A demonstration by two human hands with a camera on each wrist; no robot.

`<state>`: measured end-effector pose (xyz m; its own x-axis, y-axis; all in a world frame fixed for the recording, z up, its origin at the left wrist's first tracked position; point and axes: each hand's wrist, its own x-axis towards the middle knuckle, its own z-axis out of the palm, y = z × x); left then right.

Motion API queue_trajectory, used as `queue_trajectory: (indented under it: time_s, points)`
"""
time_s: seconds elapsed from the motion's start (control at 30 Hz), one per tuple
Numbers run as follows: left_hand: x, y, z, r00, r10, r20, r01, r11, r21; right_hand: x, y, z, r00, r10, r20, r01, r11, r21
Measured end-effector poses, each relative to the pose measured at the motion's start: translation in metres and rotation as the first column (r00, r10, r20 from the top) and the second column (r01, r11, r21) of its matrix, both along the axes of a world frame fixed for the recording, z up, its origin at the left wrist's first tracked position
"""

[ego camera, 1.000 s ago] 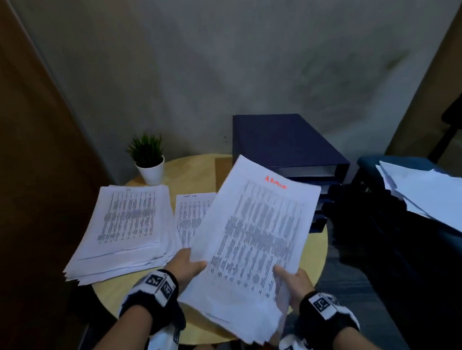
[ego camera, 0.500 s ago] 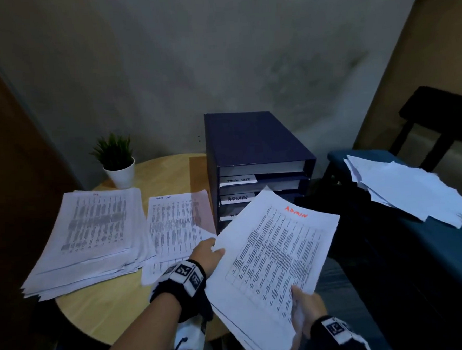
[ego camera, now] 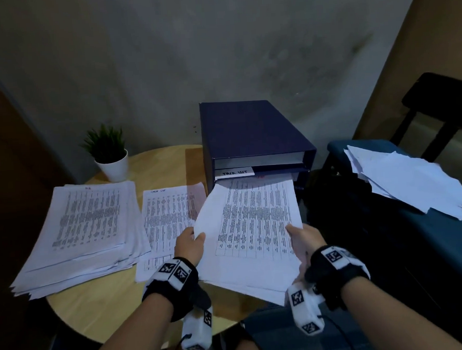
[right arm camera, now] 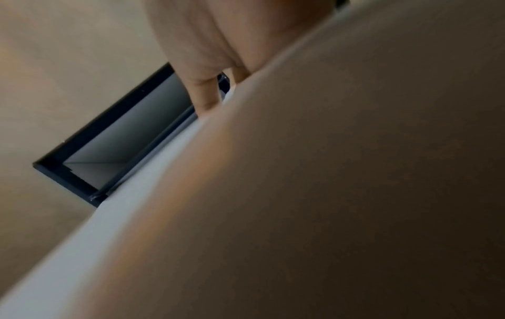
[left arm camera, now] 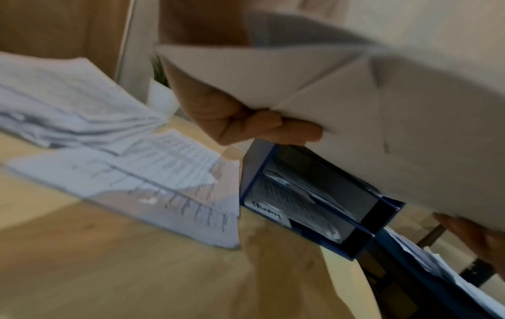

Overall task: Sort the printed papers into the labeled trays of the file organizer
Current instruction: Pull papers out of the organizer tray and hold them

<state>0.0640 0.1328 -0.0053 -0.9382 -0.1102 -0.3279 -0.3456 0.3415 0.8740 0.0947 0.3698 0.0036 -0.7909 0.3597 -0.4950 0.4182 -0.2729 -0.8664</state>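
A round, pale wooden surface [ego camera: 103,312] stands in a corner of grey wall, a brown panel to its left. On it sit a small potted plant [ego camera: 109,152], a thick paper pile [ego camera: 79,232], a thinner sheet set [ego camera: 168,222] and the dark blue file organizer [ego camera: 252,135], its upper tray labelled in handwriting. Both hands hold one printed stack [ego camera: 252,227] level, its far edge at the organizer's front below that label: the left hand [ego camera: 189,245] has its fingers curled under the left edge, the right hand [ego camera: 305,240] grips the right edge. To the right, loose sheets [ego camera: 408,180] lie on a blue seat [ego camera: 444,237] beside a dark chair [ego camera: 441,99].
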Motion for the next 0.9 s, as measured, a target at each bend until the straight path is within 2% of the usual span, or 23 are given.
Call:
queue_trajectory:
  time_s: [0.17,0.27,0.37,0.47,0.57,0.7,0.77,0.8,0.9]
  points:
    - [-0.005,0.018,-0.012,0.993,0.109,0.039,-0.112,0.988,0.105,-0.008,0.013,0.01,0.997,0.078,-0.02,-0.078,0.997,-0.011]
    - [-0.012,0.039,-0.01,0.981,0.183,0.07,-0.192,0.966,0.173,0.005,0.022,0.009,0.996,0.088,-0.008,-0.088,0.995,-0.04]
    - [-0.025,0.06,-0.004,0.97,0.228,0.078,-0.24,0.946,0.217,0.02,0.03,-0.001,0.999,0.033,-0.032,-0.038,0.985,-0.171]
    - [-0.038,0.078,0.008,0.969,0.24,0.062,-0.248,0.934,0.256,0.022,0.03,-0.009,0.993,-0.11,-0.05,0.09,0.949,-0.304]
    - [-0.053,0.086,0.014,0.986,0.163,0.04,-0.167,0.937,0.306,0.005,0.022,-0.004,0.985,-0.162,-0.057,0.129,0.919,-0.372]
    - [-0.058,0.087,0.015,0.988,-0.034,0.154,-0.027,0.926,0.377,-0.032,0.012,0.003,0.985,-0.169,-0.035,0.155,0.956,-0.248]
    - [-0.052,0.082,0.017,0.972,-0.128,0.199,0.028,0.897,0.441,-0.046,0.006,0.008,0.981,-0.187,-0.053,0.17,0.957,-0.234]
    - [-0.049,0.08,0.017,0.968,-0.158,0.195,0.061,0.903,0.425,-0.051,0.003,0.009,0.976,-0.207,-0.063,0.188,0.955,-0.229]
    - [-0.047,0.075,0.015,0.99,-0.103,0.101,0.054,0.913,0.403,-0.063,-0.005,0.011,0.963,-0.246,-0.111,0.22,0.953,-0.206]
